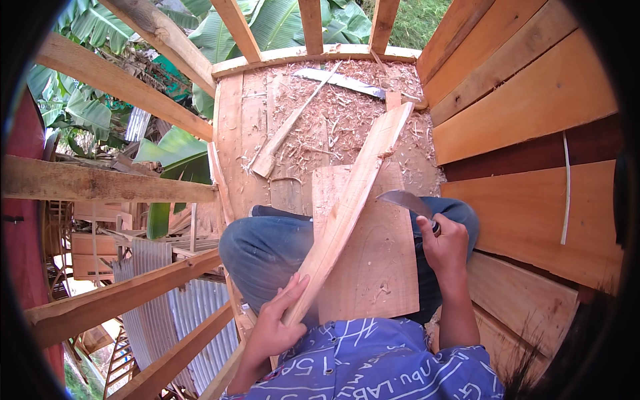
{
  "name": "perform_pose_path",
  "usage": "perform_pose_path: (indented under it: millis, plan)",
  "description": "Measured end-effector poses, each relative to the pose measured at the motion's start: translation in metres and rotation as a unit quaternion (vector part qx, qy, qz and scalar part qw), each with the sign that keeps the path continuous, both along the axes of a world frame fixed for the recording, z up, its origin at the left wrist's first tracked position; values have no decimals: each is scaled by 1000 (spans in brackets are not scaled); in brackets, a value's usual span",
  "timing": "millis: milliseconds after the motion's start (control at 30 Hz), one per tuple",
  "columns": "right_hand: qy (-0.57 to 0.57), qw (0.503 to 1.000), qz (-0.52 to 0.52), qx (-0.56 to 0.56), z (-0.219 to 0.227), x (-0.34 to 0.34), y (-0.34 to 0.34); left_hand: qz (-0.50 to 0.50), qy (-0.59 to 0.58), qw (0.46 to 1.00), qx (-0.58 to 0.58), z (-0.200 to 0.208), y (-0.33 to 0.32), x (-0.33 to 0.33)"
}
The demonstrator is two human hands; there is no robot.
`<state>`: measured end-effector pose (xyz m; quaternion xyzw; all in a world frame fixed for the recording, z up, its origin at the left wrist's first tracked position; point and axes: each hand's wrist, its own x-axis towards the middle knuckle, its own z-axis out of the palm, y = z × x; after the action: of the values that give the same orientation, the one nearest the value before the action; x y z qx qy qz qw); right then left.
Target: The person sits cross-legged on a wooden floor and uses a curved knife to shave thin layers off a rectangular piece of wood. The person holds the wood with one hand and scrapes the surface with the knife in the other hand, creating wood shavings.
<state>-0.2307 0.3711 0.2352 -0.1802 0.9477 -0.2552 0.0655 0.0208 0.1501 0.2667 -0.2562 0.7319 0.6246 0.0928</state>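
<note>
A long pale wooden plank [353, 193] slants across my lap, its near end beside my waist and its far end off to the front right. Around that near end my left hand [281, 313] is closed. In my right hand [445, 245] is a knife [405, 200], its broad blade pointing left toward the plank and apart from it. Roughened wood shows on the plank's right edge near the far end. Beneath the plank a wide flat board [373, 273] rests over my legs, with a small shaving on it.
Wood shavings [313, 127] cover the far floor. A narrow tapered wood piece [287, 137] and a whitish strip [343, 81] lie there. Open wooden rails [120, 181] bound the left; a plank wall [533, 107] rises at the right. Corrugated metal sheets [200, 327] lie beyond the rails.
</note>
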Motion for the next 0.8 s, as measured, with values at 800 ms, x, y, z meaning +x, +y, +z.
perform_pose_path:
  millis: [800]
  plan:
    - [14,981,190,-22,-3,57,-22,5,-3,999,-46,-4,15,-5]
